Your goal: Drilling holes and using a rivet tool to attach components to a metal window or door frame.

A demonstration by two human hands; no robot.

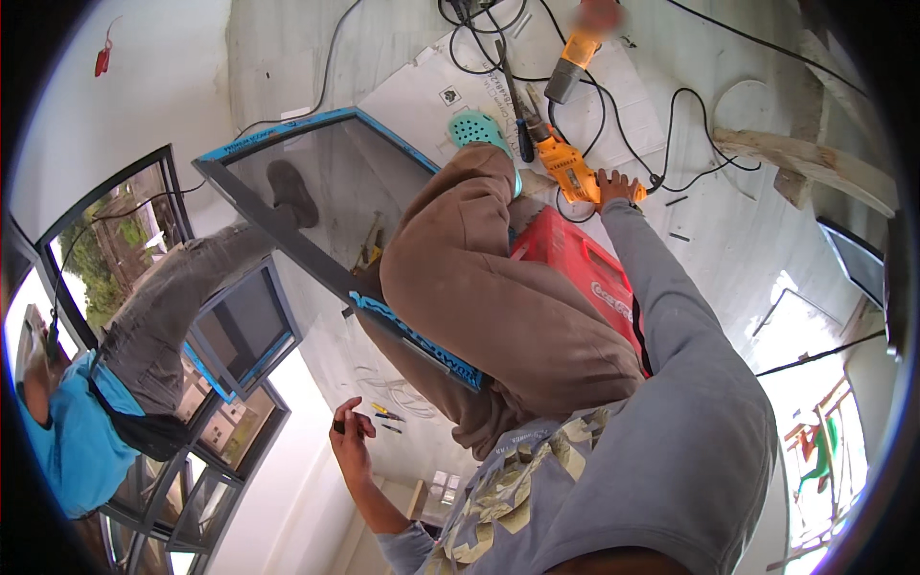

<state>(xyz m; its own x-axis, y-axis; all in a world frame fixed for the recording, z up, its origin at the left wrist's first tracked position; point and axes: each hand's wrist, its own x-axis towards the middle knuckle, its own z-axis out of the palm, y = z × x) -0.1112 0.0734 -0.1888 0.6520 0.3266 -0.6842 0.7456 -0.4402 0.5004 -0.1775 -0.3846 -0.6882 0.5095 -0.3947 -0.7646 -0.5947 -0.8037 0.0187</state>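
Beside the red crate, right hand grips the yellow drill.

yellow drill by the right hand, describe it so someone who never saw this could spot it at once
Start at the red plastic crate beside the person's bent knee. Just past it, the right hand grips the yellow drill lying on the white floor. A second tool lies farther off among the black cables; only this one is held.

Two yellow power drills lie on the floor: one under the person's right hand, another farther off. One red plastic crate sits by the leg. One teal perforated clog shows. Two dark window frames, one large and one smaller, are in view. One co-worker in a blue shirt stands nearby.
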